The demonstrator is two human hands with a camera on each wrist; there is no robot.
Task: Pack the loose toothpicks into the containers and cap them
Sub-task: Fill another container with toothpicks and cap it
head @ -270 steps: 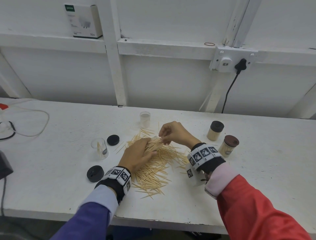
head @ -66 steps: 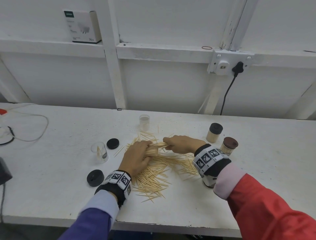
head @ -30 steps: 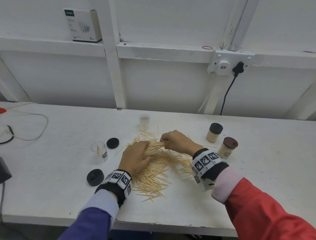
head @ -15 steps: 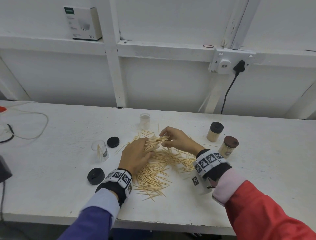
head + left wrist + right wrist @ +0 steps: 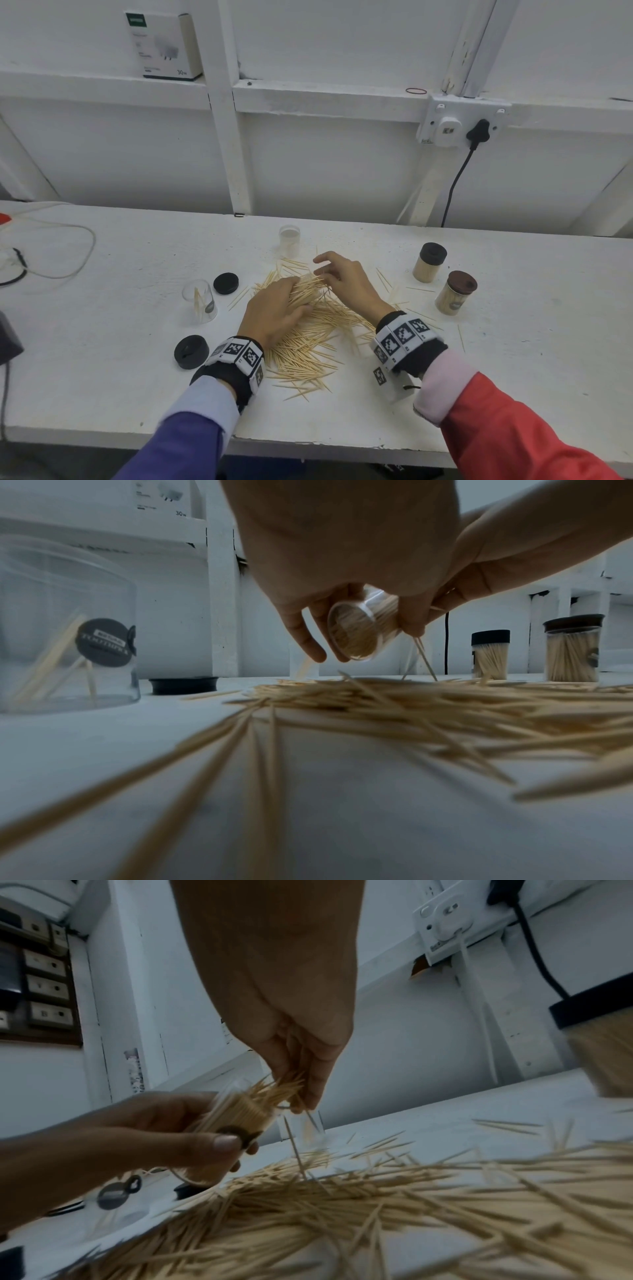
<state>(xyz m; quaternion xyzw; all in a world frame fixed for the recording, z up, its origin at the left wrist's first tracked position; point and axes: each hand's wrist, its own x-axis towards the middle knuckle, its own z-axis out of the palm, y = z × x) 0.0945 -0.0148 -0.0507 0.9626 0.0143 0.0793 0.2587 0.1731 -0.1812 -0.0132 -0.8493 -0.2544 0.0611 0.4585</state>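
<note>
So the desk [image 5: 513, 359] is where it all sits, and the big thing on it is the toothpick pile [image 5: 308, 342], spread from the middle toward the front edge, with a few strays off to the right.

What changed: half a second ago the right hand [image 5: 346, 281] was pinched down at the jar mouth, and now it's come up a bit with the fingers looser and spread. The right wrist view shows its fingertips [image 5: 308, 1093] still in among the bunch of picks poking out of the mouth, and a couple of picks dropping loose under it. So I'd say it's holding or nudging a small bunch rather than properly open, and some didn't make it in.

The left hand [image 5: 274, 311] hasn't budged, wrapped around the clear toothpick jar [image 5: 363, 631], tipped on its side just above the pile. From the left wrist view that jar looks pretty much packed.

My guess is this one's close to ready for a cap. Two black caps wait on the left: one [image 5: 226, 283] further back, one [image 5: 191, 351] nearer the front edge. Another clear jar [image 5: 200, 303] beside them has only a few picks, and an empty one [image 5: 289, 241] stands behind the pile. Two filled, capped jars, [image 5: 429, 262] and [image 5: 456, 292], are on the right. Lots of pile left, so far from done.
</note>
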